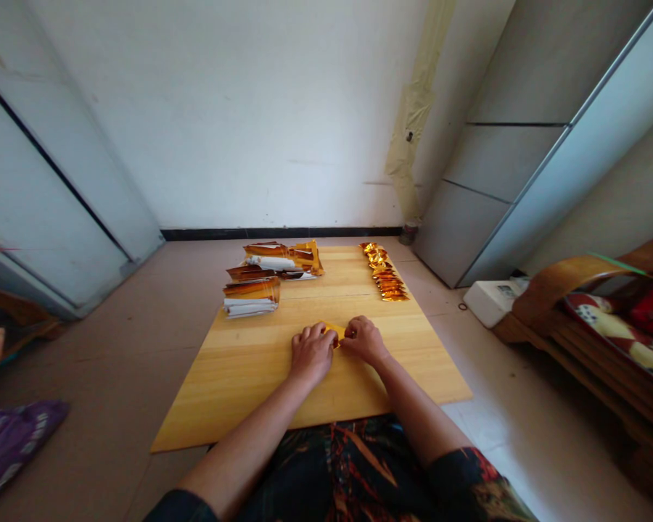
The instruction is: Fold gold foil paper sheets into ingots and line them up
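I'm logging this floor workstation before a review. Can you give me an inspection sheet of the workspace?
Surface: wooden board, lying flat on the floor.
Job's things: small gold paper piece at mid-board, between the hands.
Clutter: stacks of gold sheets at the far left; row of folded gold pieces along the far right edge.
Grippers: left hand and right hand are both on the gold paper piece, knuckles up; the grip is hidden.
Cables: nothing seen.
Surroundings: white wall, grey cabinets, white box and wooden chair on the right, purple bag on the left.
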### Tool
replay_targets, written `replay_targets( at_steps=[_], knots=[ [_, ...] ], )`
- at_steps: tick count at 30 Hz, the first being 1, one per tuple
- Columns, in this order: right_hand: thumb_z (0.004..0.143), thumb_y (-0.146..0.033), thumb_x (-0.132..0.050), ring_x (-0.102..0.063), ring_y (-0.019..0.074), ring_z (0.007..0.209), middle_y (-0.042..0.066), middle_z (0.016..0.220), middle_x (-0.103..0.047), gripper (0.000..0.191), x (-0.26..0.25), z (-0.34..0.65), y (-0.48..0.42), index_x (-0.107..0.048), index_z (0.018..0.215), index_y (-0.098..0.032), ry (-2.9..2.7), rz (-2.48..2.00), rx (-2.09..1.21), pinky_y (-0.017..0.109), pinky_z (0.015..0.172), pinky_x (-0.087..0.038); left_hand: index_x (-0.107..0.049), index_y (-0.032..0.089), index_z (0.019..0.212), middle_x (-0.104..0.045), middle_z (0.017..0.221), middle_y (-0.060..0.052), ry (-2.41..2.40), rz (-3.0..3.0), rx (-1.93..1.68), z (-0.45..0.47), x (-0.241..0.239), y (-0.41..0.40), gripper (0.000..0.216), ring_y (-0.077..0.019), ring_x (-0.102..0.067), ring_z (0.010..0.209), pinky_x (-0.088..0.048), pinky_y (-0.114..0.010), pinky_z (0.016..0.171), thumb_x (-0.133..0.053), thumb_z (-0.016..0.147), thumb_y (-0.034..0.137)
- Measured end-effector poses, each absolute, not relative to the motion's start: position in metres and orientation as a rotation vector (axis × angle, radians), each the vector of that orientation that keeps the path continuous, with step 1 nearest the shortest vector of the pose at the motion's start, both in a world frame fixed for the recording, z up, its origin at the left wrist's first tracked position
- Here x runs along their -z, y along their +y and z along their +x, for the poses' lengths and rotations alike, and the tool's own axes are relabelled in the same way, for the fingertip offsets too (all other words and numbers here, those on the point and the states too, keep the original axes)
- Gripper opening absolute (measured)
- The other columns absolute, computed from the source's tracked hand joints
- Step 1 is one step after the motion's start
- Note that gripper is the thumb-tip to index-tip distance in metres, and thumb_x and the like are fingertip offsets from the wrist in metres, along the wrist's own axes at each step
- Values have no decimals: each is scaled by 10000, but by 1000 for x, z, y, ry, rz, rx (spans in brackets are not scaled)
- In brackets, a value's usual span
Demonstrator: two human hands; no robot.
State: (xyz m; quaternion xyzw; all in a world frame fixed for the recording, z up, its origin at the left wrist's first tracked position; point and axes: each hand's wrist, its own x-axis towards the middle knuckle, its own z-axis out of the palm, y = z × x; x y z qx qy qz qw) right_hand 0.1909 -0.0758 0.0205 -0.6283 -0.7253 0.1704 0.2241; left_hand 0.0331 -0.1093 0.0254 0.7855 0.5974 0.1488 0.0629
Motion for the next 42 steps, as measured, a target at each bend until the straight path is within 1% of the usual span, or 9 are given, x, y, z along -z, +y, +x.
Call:
replay_targets(
  at_steps=[3, 8, 13, 16, 24, 28, 32, 36, 42],
  knots=[
    [645, -307, -727, -526, 165, 822, 23, 869, -589, 165, -23, 182, -81, -612, 677, -194, -1984, -1807, -368, 259, 714, -358, -589, 318, 991, -533, 1179, -7, 1815, 2372, -454, 34, -24, -109, 180, -213, -449, 1044, -317, -372, 846, -475, 870, 250],
    [652, -327, -728, -521, 173, 861, 29, 908, -585, 185, -25, 178, -82, -611, 704, -194, -1998, -1846, -346, 265, 727, -349, -593, 324, 1005, -520, 1196, -11, 1820, 2355, -441, 34, -24, -109, 190, -214, -443, 1057, -316, -377, 869, -479, 869, 257],
    [682, -162, -662, -547, 160, 852, 24, 908, -606, 74, -21, 191, -74, -639, 740, -202, -2030, -1780, -461, 257, 732, -384, -602, 316, 976, -532, 1189, -11, 1804, 2392, -459, 33, -24, -111, 179, -214, -448, 1050, -323, -380, 857, -471, 875, 249],
    [713, -55, -573, -563, 154, 877, 33, 926, -631, 184, -16, 201, -71, -670, 759, -205, -2081, -1622, -469, 258, 777, -406, -611, 329, 982, -539, 1202, -5, 1774, 2425, -463, 31, -21, -108, 191, -216, -455, 1054, -324, -389, 855, -469, 882, 250],
    [810, -102, -533, -529, 187, 977, 36, 1057, -648, 244, -15, 205, -93, -709, 897, -247, -2279, -1402, -353, 320, 874, -384, -673, 342, 947, -525, 1246, -5, 1508, 2653, -503, 8, -18, -83, 256, -206, -451, 1108, -335, -386, 900, -468, 890, 200],
    [836, -147, -544, -521, 187, 983, 38, 1050, -648, 211, -20, 193, -103, -705, 922, -253, -2329, -1366, -340, 324, 877, -371, -689, 298, 918, -585, 1098, -38, 1372, 2793, -431, -1, -26, -80, 212, -212, -465, 1045, -364, -366, 864, -485, 895, 250],
    [849, -170, -546, -524, 184, 972, 44, 1023, -652, 184, -22, 184, -108, -702, 910, -243, -2355, -1338, -334, 316, 872, -372, -655, 223, 983, -611, 969, -58, 1284, 2855, -319, -4, -27, -88, 237, -195, -498, 967, -396, -332, 827, -430, 915, 202],
    [840, -165, -554, -526, 189, 999, 49, 1042, -651, 174, -25, 184, -106, -699, 901, -241, -2406, -1258, -312, 320, 892, -376, -606, 216, 1098, -614, 1038, -57, 1289, 2839, -326, -8, -25, -99, 269, -182, -519, 974, -397, -323, 855, -404, 922, 187],
    [842, -149, -537, -581, 156, 968, 38, 1005, -674, 195, -32, 197, -89, -699, 899, -240, -2511, -1044, -405, 281, 895, -397, -582, 323, 1150, -611, 1159, -29, 1336, 2816, -318, -13, -27, -110, 302, -178, -528, 1049, -363, -348, 870, -434, 915, 206]
  ],
)
